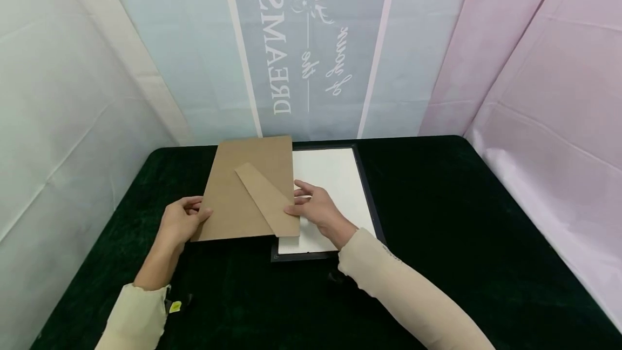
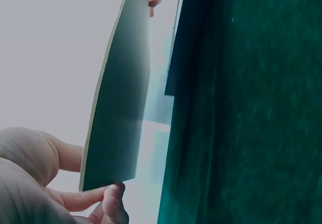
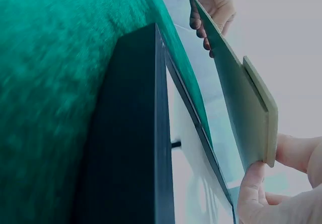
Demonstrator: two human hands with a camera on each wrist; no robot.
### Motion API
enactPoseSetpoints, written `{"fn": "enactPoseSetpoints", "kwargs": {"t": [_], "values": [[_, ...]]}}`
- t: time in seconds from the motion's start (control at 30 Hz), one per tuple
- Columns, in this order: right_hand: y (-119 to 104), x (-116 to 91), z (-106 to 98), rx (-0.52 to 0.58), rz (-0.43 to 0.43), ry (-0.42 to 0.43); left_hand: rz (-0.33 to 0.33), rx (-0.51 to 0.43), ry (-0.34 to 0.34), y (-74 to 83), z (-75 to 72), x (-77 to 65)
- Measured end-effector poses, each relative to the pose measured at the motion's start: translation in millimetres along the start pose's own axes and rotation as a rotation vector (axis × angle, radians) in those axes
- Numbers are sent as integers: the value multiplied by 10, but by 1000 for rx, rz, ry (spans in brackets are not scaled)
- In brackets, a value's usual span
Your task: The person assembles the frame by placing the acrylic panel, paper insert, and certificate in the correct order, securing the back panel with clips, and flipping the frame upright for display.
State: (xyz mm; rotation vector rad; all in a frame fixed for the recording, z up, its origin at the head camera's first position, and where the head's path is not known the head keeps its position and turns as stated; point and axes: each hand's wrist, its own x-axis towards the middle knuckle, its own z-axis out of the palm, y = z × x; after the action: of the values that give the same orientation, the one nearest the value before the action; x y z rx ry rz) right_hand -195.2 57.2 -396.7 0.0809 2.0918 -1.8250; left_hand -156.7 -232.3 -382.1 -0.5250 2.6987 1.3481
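Observation:
A brown picture-frame backing board (image 1: 233, 193) with a slanted easel flap (image 1: 264, 196) is held up between both hands. My left hand (image 1: 180, 219) pinches its left edge, thumb on top and fingers beneath. At the opposite edge my right hand (image 1: 318, 210) grips the board near the flap's wide end, thumb on top. Below and to the right lies a black picture frame (image 1: 367, 193) with a white sheet (image 1: 330, 177) inside it. The board overlaps the frame's left part in the head view and hides it. In the right wrist view the board (image 3: 234, 93) stands clear above the frame (image 3: 158, 108).
A dark green velvet cloth (image 1: 461, 242) covers the table. Behind it hangs a pale curtain (image 1: 320, 69) with white lettering, and further curtains (image 1: 549, 96) close off the sides. A small black tab (image 3: 176, 144) sticks out at the frame's inner edge.

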Motion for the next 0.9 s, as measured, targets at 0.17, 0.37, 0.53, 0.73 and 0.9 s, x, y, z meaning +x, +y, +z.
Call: {"fn": "enactPoseSetpoints", "kwargs": {"t": [0.17, 0.37, 0.53, 0.73, 0.9], "values": [[37, -71, -169, -34, -2, 10, 19, -34, -12, 31, 114, -8], [65, -145, -402, -98, 7, 37, 32, -86, -56, 103, 253, -36], [89, -198, -597, -128, 26, 33, 52, -102, -71, 190, 367, -77], [105, -289, -848, -148, 22, 41, 63, -155, -103, 297, 528, -128], [143, -335, -1005, -173, -7, 29, 59, -214, -132, 334, 626, -174]]}}
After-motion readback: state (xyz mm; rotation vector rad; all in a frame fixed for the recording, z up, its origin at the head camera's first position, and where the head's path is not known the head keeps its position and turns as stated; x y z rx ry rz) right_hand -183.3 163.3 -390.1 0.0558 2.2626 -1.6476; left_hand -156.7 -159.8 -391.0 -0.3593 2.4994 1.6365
